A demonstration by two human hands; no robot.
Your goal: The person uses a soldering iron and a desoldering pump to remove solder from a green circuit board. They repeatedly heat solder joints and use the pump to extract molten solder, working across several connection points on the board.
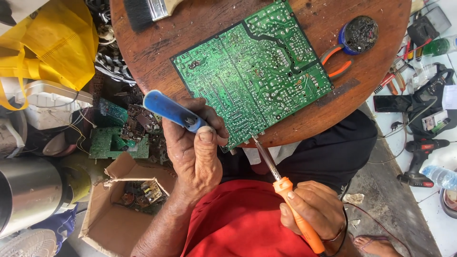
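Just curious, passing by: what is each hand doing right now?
Left hand: closed around a blue-handled tool.
Right hand: closed around an orange-handled soldering iron, tip at the green circuit board's edge.

Bright, even daylight fills the scene, with no hard-edged shadows anywhere. The round dark brown wooden bench (152, 52) carries a faint sheen, and the large green printed circuit board (252, 71) on it is sharp, its fine solder traces easy to read. The white floor (431, 157) at the right is close to overexposed and washes out detail there. The curved steel cylinder (28, 195) at the near left shows soft glare along its side. The clutter under the bench at the left sits in deeper shade. Straight lines bow toward the frame edges, a wide-angle distortion, and the corners look slightly softer.
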